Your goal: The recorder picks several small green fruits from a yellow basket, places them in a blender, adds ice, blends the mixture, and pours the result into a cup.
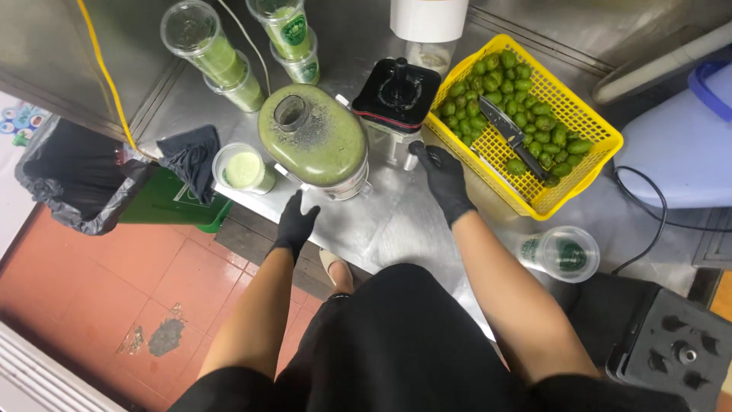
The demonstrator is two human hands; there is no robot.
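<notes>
Though gloved, two hands (296, 223), one knife (512, 137)

Steel counter (396, 221) bears green-filled blender jar (314, 137); blender base (395, 95); yellow basket (568, 114); plastic cups (217, 57).

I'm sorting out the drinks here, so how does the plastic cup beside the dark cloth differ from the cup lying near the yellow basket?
The cup beside the cloth stands upright on the steel counter; the cup near the basket lies on its side. The upright cup holds pale green liquid; the tipped one looks empty, with a green printed patch. The upright cup sits closer to the left hand, the tipped one beyond the right forearm. Both are clear plastic.
</notes>
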